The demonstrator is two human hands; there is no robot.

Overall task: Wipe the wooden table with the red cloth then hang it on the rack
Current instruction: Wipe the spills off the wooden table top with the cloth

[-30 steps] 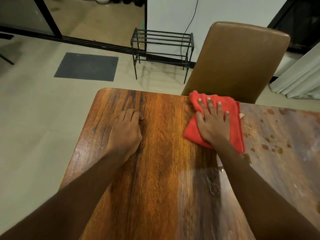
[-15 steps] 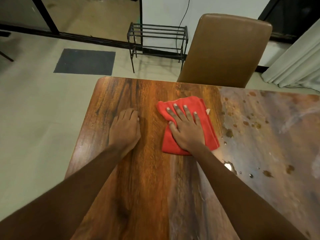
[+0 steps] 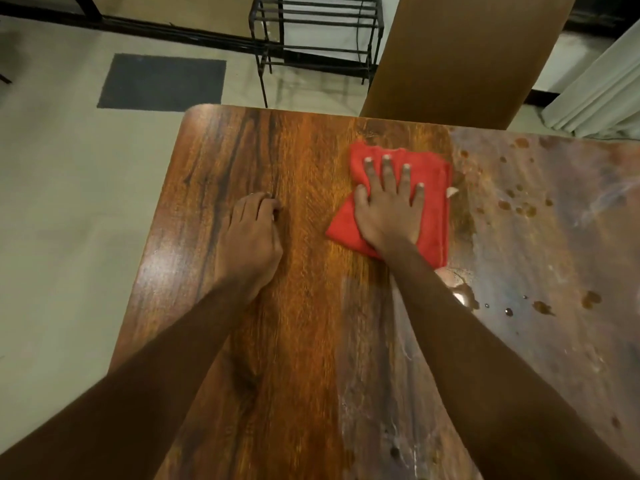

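Note:
My right hand (image 3: 389, 213) lies flat on the folded red cloth (image 3: 434, 188), fingers straight and spread, pressing it onto the wooden table (image 3: 311, 341). The cloth sits a little in from the table's far edge, at the border between clean shiny wood on the left and a dull, smeared area on the right. My left hand (image 3: 254, 233) rests on the bare wood to the left, fingertips loosely bent, holding nothing. The black metal rack (image 3: 311, 26) stands on the floor beyond the table.
A brown chair back (image 3: 460, 53) stands against the table's far edge, right of the rack. Brown drops and wet spots (image 3: 519, 206) dot the table's right side. A dark mat (image 3: 162, 81) lies on the floor at left; white curtains (image 3: 599, 98) hang at far right.
My right hand slid the red cloth from the far edge by the chair toward me and to the left. My left hand stayed where it was on the wood.

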